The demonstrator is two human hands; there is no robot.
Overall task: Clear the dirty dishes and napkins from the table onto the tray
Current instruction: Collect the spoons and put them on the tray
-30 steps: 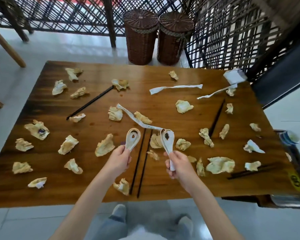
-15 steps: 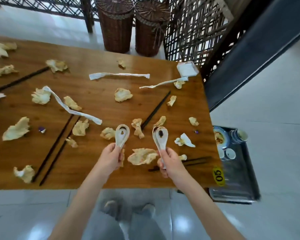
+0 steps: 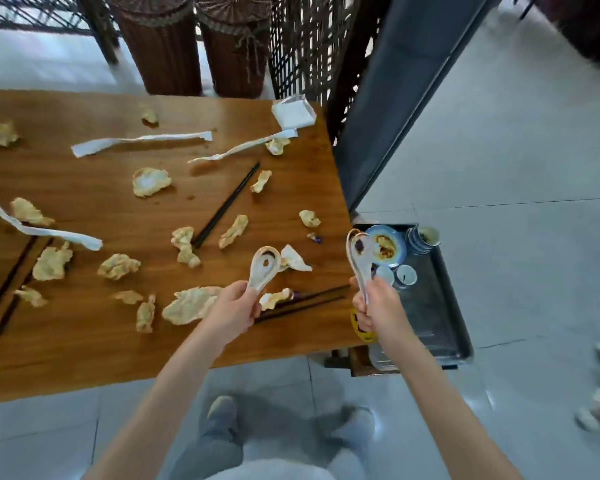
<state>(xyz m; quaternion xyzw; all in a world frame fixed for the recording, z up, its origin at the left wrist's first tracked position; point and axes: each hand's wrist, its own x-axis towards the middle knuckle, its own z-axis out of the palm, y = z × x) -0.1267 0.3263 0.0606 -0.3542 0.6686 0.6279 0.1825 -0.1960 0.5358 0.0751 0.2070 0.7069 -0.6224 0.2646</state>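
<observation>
My left hand [image 3: 234, 308] grips the handle of a white ceramic spoon [image 3: 264, 266] with brown sauce in its bowl, above the near right part of the wooden table [image 3: 84, 341]. My right hand [image 3: 376, 306] grips a second dirty white spoon [image 3: 358, 249] just past the table's right edge, over the metal tray [image 3: 440, 320]. The tray sits low beside the table and holds a blue-rimmed dish [image 3: 387, 245], stacked cups [image 3: 425, 239] and small cups [image 3: 405, 275]. Several crumpled napkins [image 3: 189, 304], torn paper strips [image 3: 142, 142] and black chopsticks [image 3: 302, 301] lie on the table.
Two wicker baskets [image 3: 163, 46] stand behind the table by a dark lattice screen [image 3: 305, 46]. A folded white napkin stack [image 3: 293, 114] lies at the far right corner. A yellow number tag [image 3: 361, 325] marks the table's near right corner. Grey tiled floor [image 3: 516, 168] lies right of the tray.
Both hands carried their spoons to the right. The right spoon went from over the table to past its right edge, above the tray. The view swung right as well.
</observation>
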